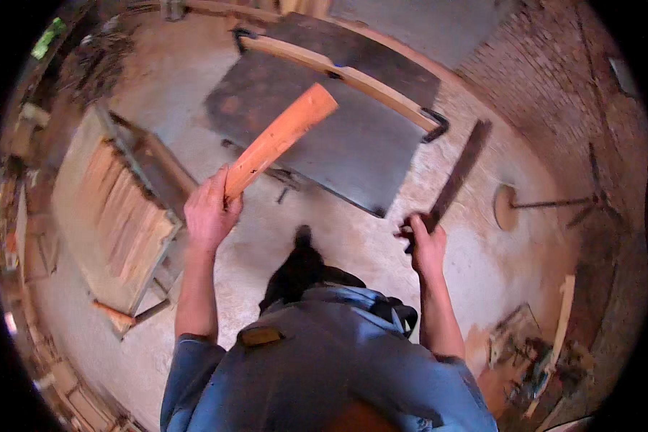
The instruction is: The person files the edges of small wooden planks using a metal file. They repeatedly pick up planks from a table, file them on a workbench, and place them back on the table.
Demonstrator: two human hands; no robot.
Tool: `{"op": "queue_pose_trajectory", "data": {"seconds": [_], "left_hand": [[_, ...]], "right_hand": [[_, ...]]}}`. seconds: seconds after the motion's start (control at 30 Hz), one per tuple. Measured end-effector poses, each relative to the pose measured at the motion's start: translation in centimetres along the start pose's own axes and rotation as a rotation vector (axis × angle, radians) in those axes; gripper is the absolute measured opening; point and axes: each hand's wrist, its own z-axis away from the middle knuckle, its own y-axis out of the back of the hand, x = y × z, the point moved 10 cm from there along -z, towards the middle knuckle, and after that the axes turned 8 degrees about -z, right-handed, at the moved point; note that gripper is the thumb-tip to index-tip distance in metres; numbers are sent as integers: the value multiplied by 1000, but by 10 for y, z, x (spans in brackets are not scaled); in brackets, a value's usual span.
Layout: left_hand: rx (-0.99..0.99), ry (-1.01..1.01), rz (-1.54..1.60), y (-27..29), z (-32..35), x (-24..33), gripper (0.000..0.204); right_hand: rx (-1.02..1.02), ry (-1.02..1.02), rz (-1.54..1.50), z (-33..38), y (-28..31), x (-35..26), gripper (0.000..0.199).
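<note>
My left hand (212, 209) is closed around the lower end of an orange-toned piece of wood (284, 137), which points up and to the right, above the dark workbench. In my right hand (426, 241) is a long, narrow dark tool, apparently a handsaw (462, 173), its blade slanting up and to the right. Motion blurs its edge, and my fingers partly cover its dark handle. Ahead stands the dark-topped workbench (266, 93). A pale wooden strip (371, 85) lies across it, with a black clamp (435, 125) at its right end and another clamp (245, 36) at its left.
A wooden table (86, 205) with plank-like boards stands on the left. To the right is a round disc (505, 207) beside a dark rod and stand (594, 200). Tools and scraps (547, 367) are heaped at the lower right, near a brick wall (533, 72).
</note>
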Motion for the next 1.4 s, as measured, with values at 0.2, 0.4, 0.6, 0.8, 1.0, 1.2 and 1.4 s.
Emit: {"op": "queue_pose_trajectory", "data": {"seconds": [0.2,0.4,0.6,0.8,1.0,1.2,1.4], "left_hand": [[-132,-400,-18,-54,-49,85,51],[-372,-578,6,-103,-70,151,46],[-304,-610,111,-149,-106,259,36],[-234,-479,-68,-247,-143,352,38],[-291,196,-13,-284,-138,364,35],[-469,807,597,-347,-102,336,49],[-361,893,364,-376,-138,288,46]], "right_hand": [[-146,276,-242,-52,-3,-56,38],[-198,169,-160,-89,18,-44,39],[-156,-34,-57,-148,106,-8,30],[-191,-178,-184,-203,180,51,21],[-217,-401,-369,-248,200,83,26],[-372,-477,-492,-284,164,103,21],[-399,-346,-346,-309,135,65,31]]}}
